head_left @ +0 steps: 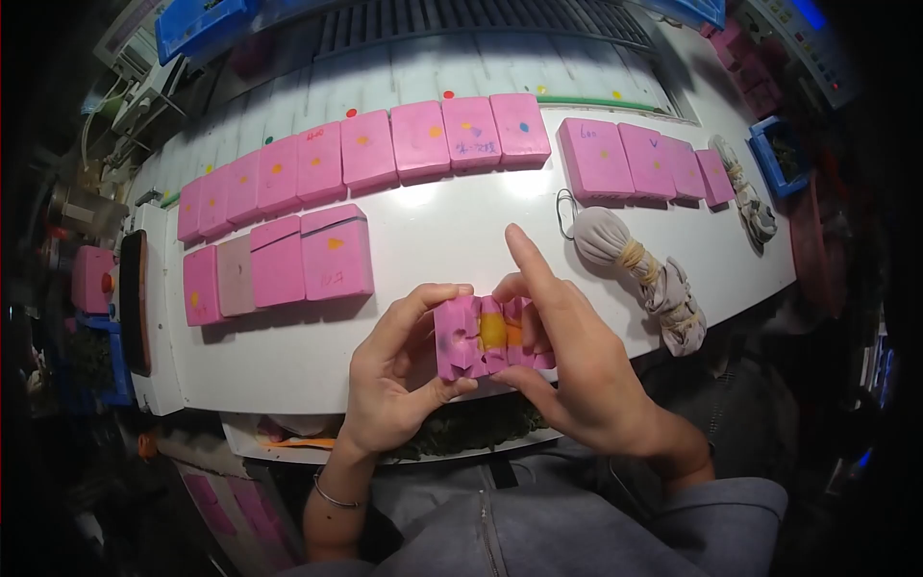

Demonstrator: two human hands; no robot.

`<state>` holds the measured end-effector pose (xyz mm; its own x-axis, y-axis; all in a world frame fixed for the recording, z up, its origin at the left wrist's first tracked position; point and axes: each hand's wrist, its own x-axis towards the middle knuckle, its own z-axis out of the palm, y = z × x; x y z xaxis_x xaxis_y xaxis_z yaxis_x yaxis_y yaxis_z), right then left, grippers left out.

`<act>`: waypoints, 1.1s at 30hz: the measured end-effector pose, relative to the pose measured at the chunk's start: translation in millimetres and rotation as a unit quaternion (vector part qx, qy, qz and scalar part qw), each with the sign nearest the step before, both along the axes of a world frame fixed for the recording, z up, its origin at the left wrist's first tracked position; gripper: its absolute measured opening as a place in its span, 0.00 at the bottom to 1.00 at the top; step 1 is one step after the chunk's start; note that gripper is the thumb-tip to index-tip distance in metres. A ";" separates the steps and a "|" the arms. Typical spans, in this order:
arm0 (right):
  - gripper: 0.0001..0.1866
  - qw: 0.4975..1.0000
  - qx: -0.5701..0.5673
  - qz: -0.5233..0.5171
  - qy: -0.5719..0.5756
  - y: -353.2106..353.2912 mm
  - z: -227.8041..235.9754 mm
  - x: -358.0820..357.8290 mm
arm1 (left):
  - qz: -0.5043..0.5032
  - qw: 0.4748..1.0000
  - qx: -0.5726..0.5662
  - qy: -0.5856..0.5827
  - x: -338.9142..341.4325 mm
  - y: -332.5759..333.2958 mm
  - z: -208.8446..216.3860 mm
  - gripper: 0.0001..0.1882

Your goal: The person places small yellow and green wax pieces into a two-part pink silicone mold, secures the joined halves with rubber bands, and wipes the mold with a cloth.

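Hot pink on the held piece (457,337), yellow and orange bright at its heart, mostly yellow-dotted pink blocks (369,149) ten to twelve o'clock, dark-striped pink pair (335,258) at nine, white tabletop (433,231)

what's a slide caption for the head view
Left hand and right hand hold pink pieces, yellow and orange showing among them, with pink blocks on a white table.

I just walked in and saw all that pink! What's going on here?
A person is holding a notched pink block, with a yellow part showing in its middle, between the left hand and the right hand. It is up at the near edge of a white table. Other pink blocks stand farther back, and a tied cloth bundle lies to the right.
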<state>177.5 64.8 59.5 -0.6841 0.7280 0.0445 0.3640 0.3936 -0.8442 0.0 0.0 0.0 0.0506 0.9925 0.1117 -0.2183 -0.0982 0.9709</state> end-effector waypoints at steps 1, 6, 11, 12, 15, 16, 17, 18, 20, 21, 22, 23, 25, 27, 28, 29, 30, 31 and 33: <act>0.49 0.999 0.037 0.010 0.005 -0.2 -1.9 -1.0 | 0.003 1.000 -0.003 -0.002 0.1 -0.6 0.6 0.35; 0.51 0.990 0.133 0.047 -0.004 4.0 -4.5 -5.2 | 0.005 1.000 -0.004 0.002 -1.4 1.5 1.6 0.35; 0.45 0.985 0.174 -0.007 0.014 -3.0 -13.5 -12.6 | -0.003 0.988 0.005 0.157 0.6 0.8 7.4 0.39; 0.39 0.977 0.212 -0.031 -0.011 -4.3 -19.1 -13.6 | 0.031 0.963 0.077 0.255 10.7 5.5 9.7 0.41; 0.36 0.922 0.367 -0.100 -0.078 -15.2 -29.0 -28.9 | 0.174 0.923 0.114 0.324 37.1 4.6 -1.7 0.42; 0.33 0.916 0.377 -0.100 -0.095 -17.7 -27.2 -31.9 | 0.251 0.895 0.116 0.350 45.8 6.5 -10.7 0.39; 0.33 0.915 0.380 -0.097 -0.092 -21.5 -25.2 -35.0 | 0.256 0.893 0.118 0.352 46.9 4.5 -11.0 0.39; 0.36 0.929 0.343 -0.096 -0.100 -25.2 -24.5 -36.6 | 0.262 0.892 0.108 0.352 48.3 5.3 -9.9 0.36; 0.39 0.941 0.305 -0.091 -0.113 -27.8 -18.9 -37.0 | 0.263 0.896 0.095 0.346 46.6 3.1 -2.9 0.28; 0.39 0.938 0.313 -0.094 -0.118 -25.8 -7.9 -30.5 | 0.263 0.897 0.102 0.339 42.2 4.6 1.6 0.28; 0.40 0.943 0.302 -0.075 -0.122 -23.7 4.0 -23.9 | 0.175 0.942 0.036 0.283 29.7 3.1 4.1 0.28; 0.41 0.947 0.291 -0.056 -0.125 -20.6 11.7 -16.3 | 0.085 0.971 -0.029 0.221 17.7 1.9 4.7 0.27; 0.42 0.976 0.203 -0.001 -0.080 -8.0 17.0 -3.0 | 0.045 0.968 0.010 0.247 -4.1 4.3 5.7 0.30; 0.40 0.995 0.087 0.052 -0.023 1.1 -2.8 2.7 | 0.057 0.973 0.004 0.223 -11.1 4.6 18.9 0.28; 0.36 0.994 0.087 0.066 0.016 2.8 -9.6 2.4 | 0.056 0.973 0.007 0.222 -10.5 3.5 18.7 0.28; 0.36 0.994 0.090 0.065 0.015 3.3 -11.2 2.5 | 0.049 0.987 -0.016 0.155 -9.1 0.9 17.6 0.27; 0.33 0.993 0.100 0.061 0.030 3.7 -11.9 2.3 | 0.043 0.994 -0.040 0.088 -7.9 -1.4 17.2 0.26; 0.31 0.991 0.110 0.056 0.045 4.2 -12.8 2.2 | 0.044 0.994 -0.040 0.086 -7.7 -1.7 17.0 0.26; 0.29 0.992 0.095 0.053 0.067 5.4 -15.2 0.8 | 0.051 0.994 -0.015 0.092 -7.2 -0.4 16.2 0.23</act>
